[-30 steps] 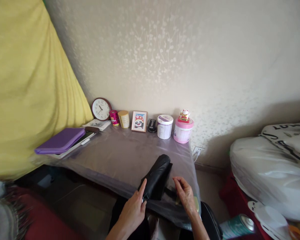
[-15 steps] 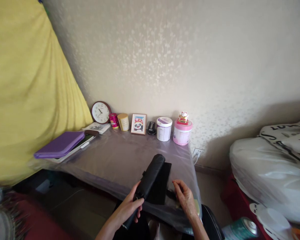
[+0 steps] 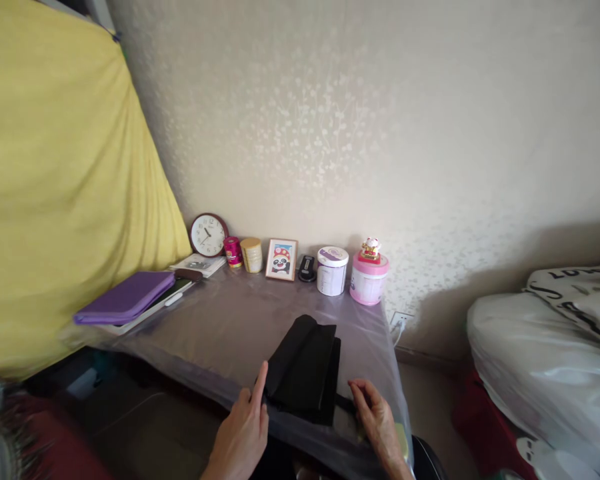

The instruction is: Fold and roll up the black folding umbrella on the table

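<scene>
A black folding umbrella (image 3: 300, 367) lies slanted over the front of the table, its dark fabric showing as wide, flat folds. My left hand (image 3: 243, 423) is at its lower left end, back upward. The index finger stretches along the fabric edge and the other fingers are curled; the umbrella's handle is hidden there. To the right, my right hand (image 3: 375, 417) has thumb and fingers pinched together beside a narrow black strap (image 3: 346, 403) that runs from the umbrella into the hand.
Along the wall stand a clock (image 3: 209, 235), a pink can (image 3: 233, 253), a panda picture frame (image 3: 281, 259) and two lidded tubs, the pink one (image 3: 369, 283) topped by a cat figurine. A purple folder (image 3: 125, 298) lies left. White bags (image 3: 520, 360) are right.
The umbrella has turned from a narrow roll with its handle showing to a wider flap of fabric. My left hand has rolled over, back up. The right hand keeps its pinch.
</scene>
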The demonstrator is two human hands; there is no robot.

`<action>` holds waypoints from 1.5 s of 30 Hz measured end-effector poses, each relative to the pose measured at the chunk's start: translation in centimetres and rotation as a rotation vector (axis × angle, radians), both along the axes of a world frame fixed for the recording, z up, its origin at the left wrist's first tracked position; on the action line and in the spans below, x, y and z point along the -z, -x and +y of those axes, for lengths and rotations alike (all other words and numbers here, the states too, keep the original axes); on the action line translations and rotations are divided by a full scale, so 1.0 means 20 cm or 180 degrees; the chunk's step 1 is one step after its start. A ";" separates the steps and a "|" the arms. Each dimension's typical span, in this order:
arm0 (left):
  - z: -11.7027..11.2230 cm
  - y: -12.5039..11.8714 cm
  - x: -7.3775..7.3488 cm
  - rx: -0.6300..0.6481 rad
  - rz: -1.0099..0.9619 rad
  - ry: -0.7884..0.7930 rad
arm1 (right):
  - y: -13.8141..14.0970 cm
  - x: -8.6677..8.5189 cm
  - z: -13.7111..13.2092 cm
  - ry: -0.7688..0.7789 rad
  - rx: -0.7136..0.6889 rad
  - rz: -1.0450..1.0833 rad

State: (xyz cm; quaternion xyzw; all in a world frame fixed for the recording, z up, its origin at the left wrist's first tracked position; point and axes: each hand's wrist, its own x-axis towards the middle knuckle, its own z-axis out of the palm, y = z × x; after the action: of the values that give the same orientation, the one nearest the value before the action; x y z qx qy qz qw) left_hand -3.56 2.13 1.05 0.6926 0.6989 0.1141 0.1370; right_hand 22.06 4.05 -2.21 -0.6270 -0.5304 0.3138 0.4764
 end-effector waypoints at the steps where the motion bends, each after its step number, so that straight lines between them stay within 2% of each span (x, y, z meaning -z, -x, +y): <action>1: -0.01 -0.01 0.00 0.0046 0.0178 0.0057 | 0.00 0.00 0.00 0.0017 -0.0010 -0.0010; 5: 0.02 -0.02 0.03 0.0094 0.0526 0.0208 | 0.00 0.00 0.00 0.0053 -0.0044 -0.0066; 11: 0.10 0.10 0.03 0.0038 -0.0143 0.0443 | -0.01 -0.01 0.00 -0.0213 -0.0018 -0.0146; 16: 0.14 0.10 0.03 0.0047 0.0253 0.0311 | 0.00 -0.02 0.00 -0.0243 0.0013 -0.0224; 20: 0.20 0.11 0.06 0.0170 0.0093 0.0398 | 0.00 -0.01 0.00 -0.0123 -0.0004 -0.0222; 25: 0.23 0.14 0.05 0.0076 -0.0703 0.0355 | 0.00 0.02 0.01 -0.0157 -0.0003 -0.0172; 30: 0.17 0.09 -0.06 -0.0125 -0.1949 0.0935 | 0.01 -0.01 0.00 -0.0256 0.0056 -0.0022; 34: 0.13 0.03 -0.15 0.0601 -0.2870 0.1164 | 0.01 -0.10 -0.05 -0.0145 0.0117 0.0597; 35: 0.12 0.02 -0.17 0.0778 -0.2893 0.1261 | 0.01 -0.12 -0.07 -0.0109 0.0131 0.0774; 37: 0.12 0.00 -0.19 0.0883 -0.2415 0.1201 | 0.01 -0.14 -0.08 -0.0085 0.0073 0.1172; 41: 0.15 -0.05 -0.21 0.0663 -0.0870 -0.0023 | -0.01 -0.08 -0.06 -0.0157 -0.0092 0.1794; 43: 0.16 -0.07 -0.21 0.0645 -0.0740 -0.0228 | -0.02 -0.05 -0.06 -0.0156 0.0008 0.1684; 45: 0.16 -0.08 -0.22 0.0575 -0.1012 0.0140 | -0.04 -0.04 -0.07 -0.0149 0.0133 0.1451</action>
State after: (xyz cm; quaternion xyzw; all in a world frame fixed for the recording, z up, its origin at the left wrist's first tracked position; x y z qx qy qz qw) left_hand -2.04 5.42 5.36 0.7227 0.6057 0.1940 0.2706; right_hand 22.77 2.66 -1.44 -0.5395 -0.4032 0.4250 0.6048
